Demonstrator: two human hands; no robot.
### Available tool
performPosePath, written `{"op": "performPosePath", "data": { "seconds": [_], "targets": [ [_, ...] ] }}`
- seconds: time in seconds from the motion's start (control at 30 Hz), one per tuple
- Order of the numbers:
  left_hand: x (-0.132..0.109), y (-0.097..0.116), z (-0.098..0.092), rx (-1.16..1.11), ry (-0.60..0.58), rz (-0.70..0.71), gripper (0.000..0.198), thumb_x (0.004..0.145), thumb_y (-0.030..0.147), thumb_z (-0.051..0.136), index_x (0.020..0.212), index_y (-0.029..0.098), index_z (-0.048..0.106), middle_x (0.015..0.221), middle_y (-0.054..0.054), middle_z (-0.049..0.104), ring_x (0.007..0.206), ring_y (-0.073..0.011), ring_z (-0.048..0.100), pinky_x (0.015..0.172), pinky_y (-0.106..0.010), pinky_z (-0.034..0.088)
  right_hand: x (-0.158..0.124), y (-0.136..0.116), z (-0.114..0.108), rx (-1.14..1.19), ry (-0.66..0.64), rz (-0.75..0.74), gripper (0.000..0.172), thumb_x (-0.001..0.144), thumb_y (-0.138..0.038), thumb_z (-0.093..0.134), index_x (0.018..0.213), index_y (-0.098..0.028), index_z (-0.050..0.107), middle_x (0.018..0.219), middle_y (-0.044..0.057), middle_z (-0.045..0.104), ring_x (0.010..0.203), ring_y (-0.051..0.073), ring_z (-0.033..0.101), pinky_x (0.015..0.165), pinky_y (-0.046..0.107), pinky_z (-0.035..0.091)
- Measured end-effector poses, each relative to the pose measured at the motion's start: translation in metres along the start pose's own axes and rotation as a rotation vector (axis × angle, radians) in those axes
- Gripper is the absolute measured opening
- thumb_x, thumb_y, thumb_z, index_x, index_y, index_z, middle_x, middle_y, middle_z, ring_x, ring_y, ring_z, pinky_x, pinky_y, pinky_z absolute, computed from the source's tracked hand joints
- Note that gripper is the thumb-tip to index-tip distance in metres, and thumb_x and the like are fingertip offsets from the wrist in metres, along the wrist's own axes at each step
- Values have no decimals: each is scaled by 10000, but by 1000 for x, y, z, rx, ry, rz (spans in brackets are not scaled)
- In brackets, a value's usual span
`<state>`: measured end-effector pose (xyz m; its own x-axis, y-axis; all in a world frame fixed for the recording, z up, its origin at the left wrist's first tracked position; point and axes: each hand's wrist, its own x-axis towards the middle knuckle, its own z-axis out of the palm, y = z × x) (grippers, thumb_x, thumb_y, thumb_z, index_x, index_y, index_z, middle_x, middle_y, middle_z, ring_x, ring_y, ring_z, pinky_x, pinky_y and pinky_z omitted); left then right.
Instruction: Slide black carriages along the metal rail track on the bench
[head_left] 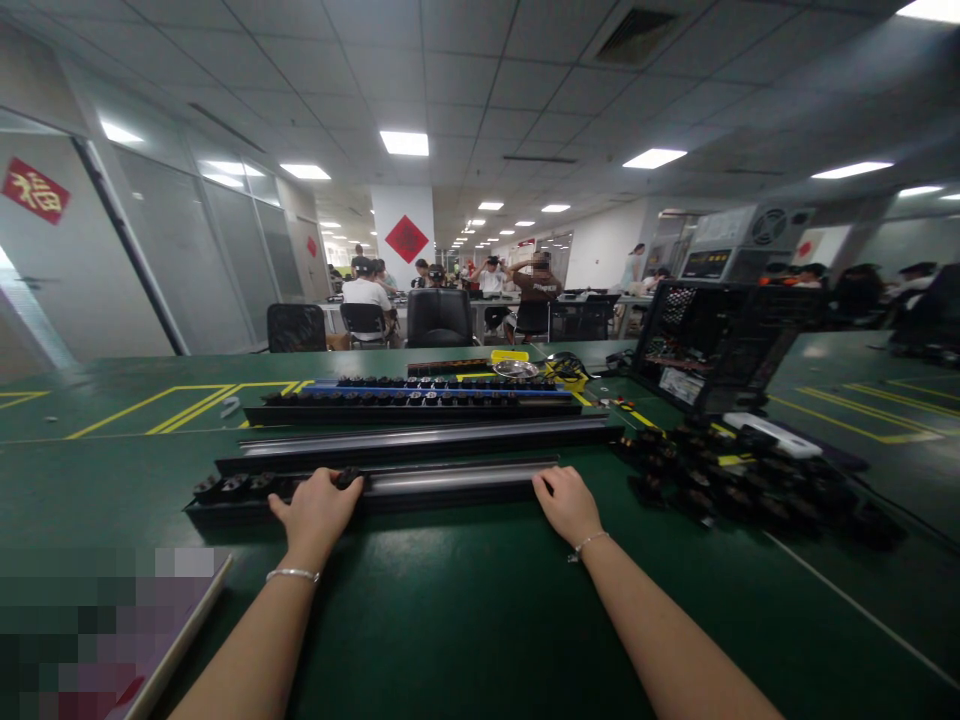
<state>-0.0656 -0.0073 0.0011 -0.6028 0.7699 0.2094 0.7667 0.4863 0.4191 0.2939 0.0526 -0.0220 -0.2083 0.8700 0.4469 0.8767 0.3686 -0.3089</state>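
A long dark metal channel (450,482) with a shiny inner face lies across the table in front of me. At its left end sit several small black round-topped modules (234,487), which look like sockets. My left hand (319,512) reaches over the channel, its thumb and forefinger closed around another black module (349,478) in the channel. My right hand (568,508) grips the channel near its right end with curled fingers; its fingertips are partly hidden. Just behind lies a second channel (427,437), with no modules visible in it.
Farther back stand channels filled with black modules (412,397). A heap of loose black modules (705,475) lies at right, near an open computer case (705,350). A metal dish (515,370) and cables (568,368) are behind. A pixelated flat object (112,640) lies front left.
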Motion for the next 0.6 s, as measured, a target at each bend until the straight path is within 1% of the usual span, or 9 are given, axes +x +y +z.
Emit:
{"op": "performPosePath", "data": {
  "seconds": [0.4,0.6],
  "targets": [
    [-3,2,0,3,7,27,465,705,595,436,896,204,599,935,-136,684,998,-328,576,1034,-621,62,0,-2,-2,13,-27,34,352,903,-336,349,776,-203,649,846,44,652,843,173,509,770,280,367],
    [-1,1,1,-1,17,35,477,700,598,443,903,201,613,941,-142,693,986,-335,588,1031,-627,67,0,-3,-3,17,-21,33,344,902,-332,354,783,-203,650,832,49,649,841,174,512,747,280,371]
  ]
}}
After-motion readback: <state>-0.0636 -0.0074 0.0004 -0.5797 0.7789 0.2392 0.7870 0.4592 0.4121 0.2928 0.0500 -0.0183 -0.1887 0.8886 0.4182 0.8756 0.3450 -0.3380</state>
